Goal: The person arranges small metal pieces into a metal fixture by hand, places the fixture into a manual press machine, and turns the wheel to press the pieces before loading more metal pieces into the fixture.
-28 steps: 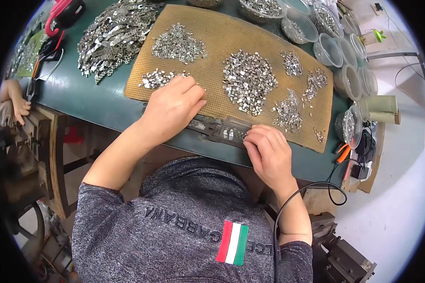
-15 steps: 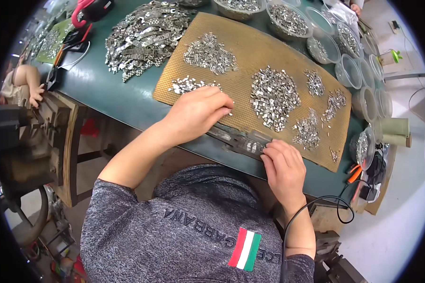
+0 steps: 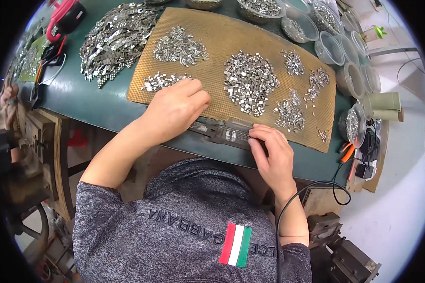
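A long dark metal jig [image 3: 217, 132] lies along the table's front edge, with several shiny small pieces set in its slot. My right hand [image 3: 275, 153] grips the jig's right end between thumb and fingers. My left hand [image 3: 177, 109] is closed in a pinch above the jig's left end, its fingertips turned down and away; whatever they hold is hidden. Just beyond it, a small pile of silver metal pieces [image 3: 158, 82] sits on the tan textured mat [image 3: 212, 35], partly covered by that hand. Larger heaps of flat metal links [image 3: 250, 82] and thin metal pins [image 3: 179, 47] lie farther back.
A big heap of linked metal strips [image 3: 115, 42] covers the table's far left. Clear plastic tubs [image 3: 329, 49] of metal parts line the back and right. Orange-handled pliers [image 3: 347, 153] lie at the right edge near a black cable [image 3: 311, 184].
The whole view has shifted, so the scene sits farther left and slightly higher. My left hand is a little closer to the jig. The right hand stays at the jig's right end.
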Available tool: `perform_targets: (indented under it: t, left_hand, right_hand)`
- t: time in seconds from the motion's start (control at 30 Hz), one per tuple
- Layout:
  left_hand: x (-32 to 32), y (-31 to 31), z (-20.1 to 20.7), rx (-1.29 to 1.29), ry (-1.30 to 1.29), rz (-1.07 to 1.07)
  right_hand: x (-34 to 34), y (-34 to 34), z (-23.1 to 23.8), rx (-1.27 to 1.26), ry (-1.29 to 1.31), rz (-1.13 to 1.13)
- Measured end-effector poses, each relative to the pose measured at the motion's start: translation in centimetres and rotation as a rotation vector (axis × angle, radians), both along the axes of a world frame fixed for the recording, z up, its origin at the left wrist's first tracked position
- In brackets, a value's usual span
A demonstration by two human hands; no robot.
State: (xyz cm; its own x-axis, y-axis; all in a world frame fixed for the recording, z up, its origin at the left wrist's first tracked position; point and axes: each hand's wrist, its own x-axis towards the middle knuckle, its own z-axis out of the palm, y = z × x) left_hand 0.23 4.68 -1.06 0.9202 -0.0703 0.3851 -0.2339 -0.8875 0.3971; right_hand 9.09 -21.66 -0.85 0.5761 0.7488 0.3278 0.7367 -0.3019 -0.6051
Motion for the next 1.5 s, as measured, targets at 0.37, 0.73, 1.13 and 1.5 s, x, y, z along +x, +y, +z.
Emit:
perform_targets:
  t: [0.37, 0.73, 1.13, 1.5]
  left_hand:
    - [0.2, -6.3, -0.6, -0.319, -0.056, -0.147]
    - [-0.1, -4.3, 0.2, -0.305, -0.026, -0.011]
    - [-0.6, -1.0, 0.1, -0.105, -0.038, 0.133]
    - [0.2, -4.7, -0.2, -0.23, -0.107, -0.168]
  right_hand:
    - [-0.1, 0.2, -0.1, 0.013, -0.023, -0.037]
    - [-0.4, 0.6, 0.2, -0.017, -0.158, 0.002]
    - [-1.7, 1.1, 0.1, -0.07, -0.3, -0.043]
    - [0.4, -1.1, -0.3, 0.07, 0.042, -0.087]
